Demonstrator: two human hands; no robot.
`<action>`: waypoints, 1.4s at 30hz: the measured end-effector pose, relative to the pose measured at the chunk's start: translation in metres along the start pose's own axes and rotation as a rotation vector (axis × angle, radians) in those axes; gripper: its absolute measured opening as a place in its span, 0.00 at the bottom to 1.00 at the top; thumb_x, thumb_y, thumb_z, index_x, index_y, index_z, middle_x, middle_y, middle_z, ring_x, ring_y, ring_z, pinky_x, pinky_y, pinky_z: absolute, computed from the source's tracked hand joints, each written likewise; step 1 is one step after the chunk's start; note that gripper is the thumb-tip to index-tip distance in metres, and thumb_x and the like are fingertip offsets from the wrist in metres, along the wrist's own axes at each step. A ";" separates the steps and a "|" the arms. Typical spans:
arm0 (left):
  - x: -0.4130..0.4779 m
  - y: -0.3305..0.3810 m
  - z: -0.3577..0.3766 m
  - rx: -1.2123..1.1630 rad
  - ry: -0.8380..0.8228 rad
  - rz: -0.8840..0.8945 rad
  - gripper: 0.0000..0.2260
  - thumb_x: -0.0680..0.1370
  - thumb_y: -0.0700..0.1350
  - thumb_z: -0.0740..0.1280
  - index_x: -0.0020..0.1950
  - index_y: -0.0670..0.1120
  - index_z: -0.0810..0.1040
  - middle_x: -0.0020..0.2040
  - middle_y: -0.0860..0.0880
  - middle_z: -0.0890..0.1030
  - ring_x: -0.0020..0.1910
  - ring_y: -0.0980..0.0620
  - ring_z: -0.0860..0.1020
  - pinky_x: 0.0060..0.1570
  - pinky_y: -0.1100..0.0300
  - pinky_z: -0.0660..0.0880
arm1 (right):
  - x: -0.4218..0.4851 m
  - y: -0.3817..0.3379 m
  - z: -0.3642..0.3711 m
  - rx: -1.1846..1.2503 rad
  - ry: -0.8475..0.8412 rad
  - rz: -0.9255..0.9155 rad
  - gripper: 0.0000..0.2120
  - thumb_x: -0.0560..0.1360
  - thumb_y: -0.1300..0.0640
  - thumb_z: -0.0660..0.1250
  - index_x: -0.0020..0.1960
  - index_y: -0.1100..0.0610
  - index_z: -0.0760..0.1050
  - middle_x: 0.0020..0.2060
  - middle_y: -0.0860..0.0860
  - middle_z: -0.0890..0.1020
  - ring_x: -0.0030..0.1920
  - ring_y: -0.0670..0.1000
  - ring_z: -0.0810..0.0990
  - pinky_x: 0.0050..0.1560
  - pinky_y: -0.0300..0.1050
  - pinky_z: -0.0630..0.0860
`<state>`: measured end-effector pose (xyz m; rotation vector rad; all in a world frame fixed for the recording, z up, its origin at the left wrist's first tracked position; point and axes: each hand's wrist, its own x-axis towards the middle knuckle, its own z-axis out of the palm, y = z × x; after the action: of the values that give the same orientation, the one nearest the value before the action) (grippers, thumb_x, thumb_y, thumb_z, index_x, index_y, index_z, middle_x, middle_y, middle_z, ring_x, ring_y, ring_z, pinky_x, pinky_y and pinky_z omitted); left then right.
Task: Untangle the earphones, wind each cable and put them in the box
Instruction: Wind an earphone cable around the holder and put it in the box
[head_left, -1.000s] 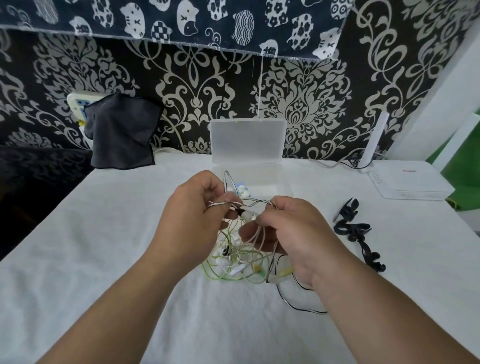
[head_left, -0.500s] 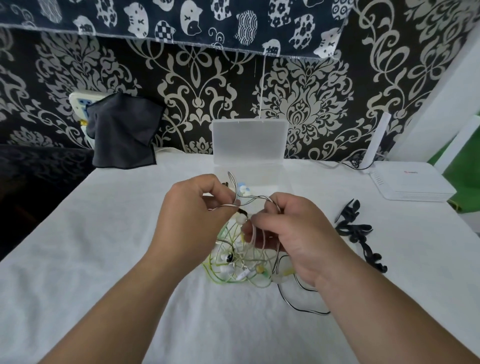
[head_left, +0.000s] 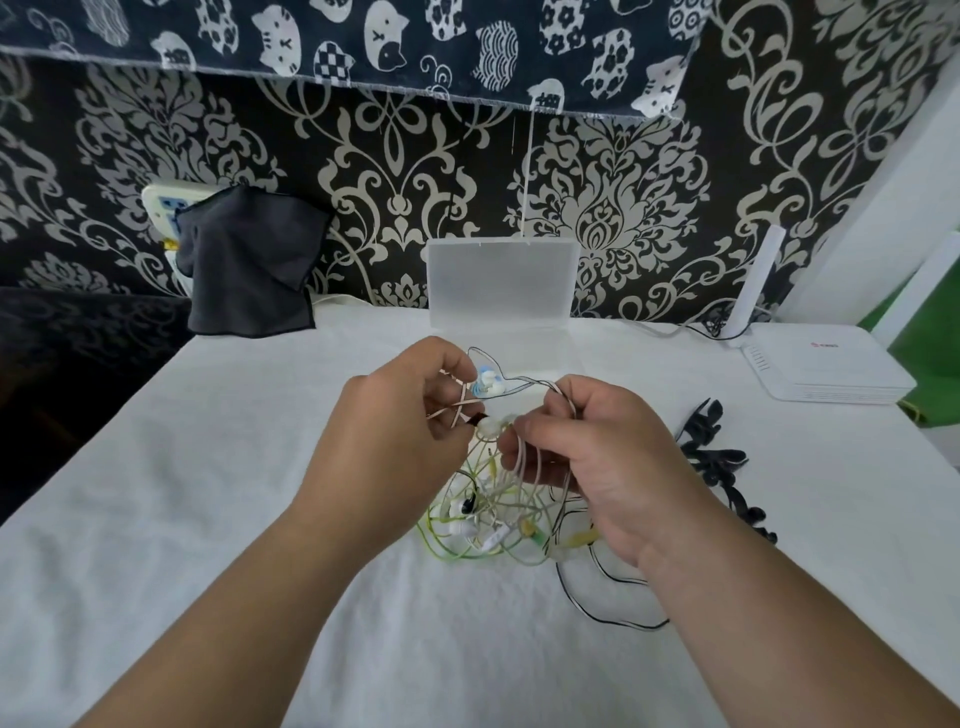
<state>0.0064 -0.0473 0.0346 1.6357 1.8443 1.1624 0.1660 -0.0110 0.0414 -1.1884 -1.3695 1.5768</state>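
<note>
Before the open translucent box (head_left: 501, 291), left hand (head_left: 395, 441) and right hand (head_left: 597, 457) each pinch the tangled earphones (head_left: 488, 514), now drawn slightly further apart; untangling barely begun.

Both hands, left hand (head_left: 395, 441) and right hand (head_left: 597, 467), pinching tangled earphones (head_left: 488, 514) above white table (head_left: 208, 519), open box (head_left: 501, 291) behind.

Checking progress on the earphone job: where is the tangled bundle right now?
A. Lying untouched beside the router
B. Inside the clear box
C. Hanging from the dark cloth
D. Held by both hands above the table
D: the left hand and right hand both pinch cables of the tangled earphones, lifted in front of the open clear box.
</note>
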 end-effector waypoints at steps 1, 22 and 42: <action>-0.001 0.000 0.000 0.050 0.002 0.030 0.18 0.72 0.35 0.72 0.47 0.59 0.74 0.41 0.57 0.84 0.38 0.63 0.81 0.39 0.71 0.75 | 0.000 0.000 0.000 0.001 0.003 -0.004 0.18 0.74 0.71 0.66 0.35 0.55 0.62 0.35 0.59 0.85 0.33 0.53 0.83 0.37 0.47 0.78; -0.002 0.000 0.003 0.062 0.004 0.001 0.17 0.68 0.33 0.71 0.44 0.56 0.75 0.38 0.60 0.82 0.33 0.58 0.76 0.33 0.69 0.72 | 0.001 0.000 -0.007 0.032 -0.045 -0.037 0.18 0.74 0.71 0.65 0.34 0.55 0.63 0.31 0.55 0.82 0.36 0.56 0.82 0.39 0.49 0.78; 0.007 -0.023 0.003 0.089 -0.084 -0.012 0.08 0.76 0.43 0.70 0.39 0.54 0.77 0.37 0.58 0.81 0.36 0.59 0.77 0.35 0.67 0.71 | -0.019 -0.039 -0.012 0.290 -0.253 -0.342 0.15 0.78 0.51 0.60 0.33 0.52 0.72 0.39 0.56 0.82 0.30 0.53 0.77 0.31 0.45 0.67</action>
<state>-0.0067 -0.0387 0.0161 1.6925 1.8740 1.0041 0.1810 -0.0177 0.0834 -0.5626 -1.3577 1.6413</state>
